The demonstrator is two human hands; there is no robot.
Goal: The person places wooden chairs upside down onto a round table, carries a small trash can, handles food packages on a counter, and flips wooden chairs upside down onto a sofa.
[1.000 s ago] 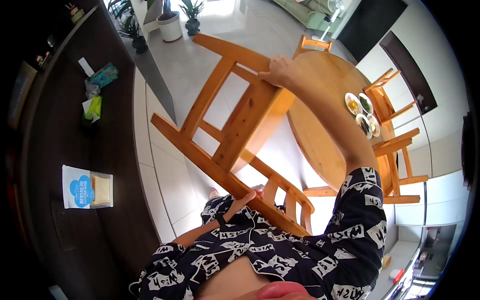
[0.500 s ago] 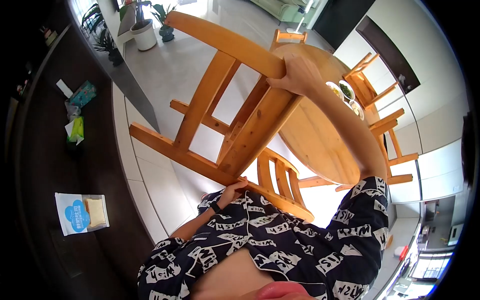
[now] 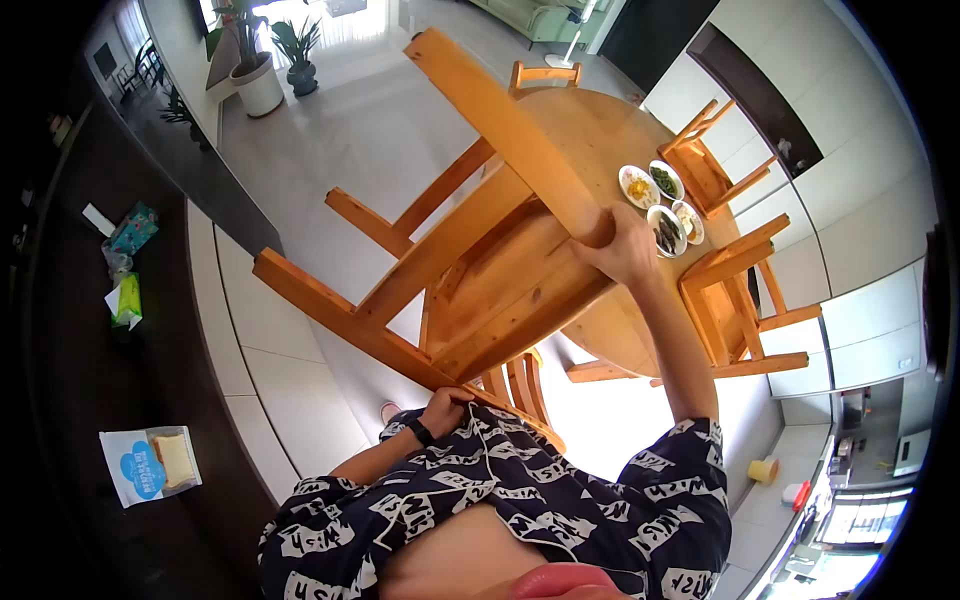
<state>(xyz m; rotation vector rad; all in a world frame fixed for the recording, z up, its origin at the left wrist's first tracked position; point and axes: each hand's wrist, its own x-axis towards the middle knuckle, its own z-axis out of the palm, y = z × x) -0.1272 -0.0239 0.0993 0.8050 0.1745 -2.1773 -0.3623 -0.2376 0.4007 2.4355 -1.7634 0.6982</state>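
A wooden chair (image 3: 500,300) hangs tilted in front of my body, legs pointing up and away, its seat's underside facing me. My right hand (image 3: 625,245) is closed round the right end of its upper leg, thumb along the wood. Low near my shirt, my left hand (image 3: 445,410), with a dark watch on the wrist, is closed at the chair's lower edge; its fingertips are partly hidden. The slatted chair back (image 3: 520,390) shows below the seat. Behind the chair is a round wooden table (image 3: 585,125), partly covered by it.
Several plates of food (image 3: 667,228) sit on the table. Upturned chairs (image 3: 745,300) rest along its right side, and another chair (image 3: 545,75) stands at the far side. At left, a dark counter (image 3: 180,350) holds a bread bag (image 3: 150,465) and tissue packs (image 3: 125,300). Potted plants (image 3: 257,85) stand ahead.
The chair has turned and its upper leg has swung right and down, with my right hand lower. My left hand has shifted slightly down and left. More of the plates shows now.
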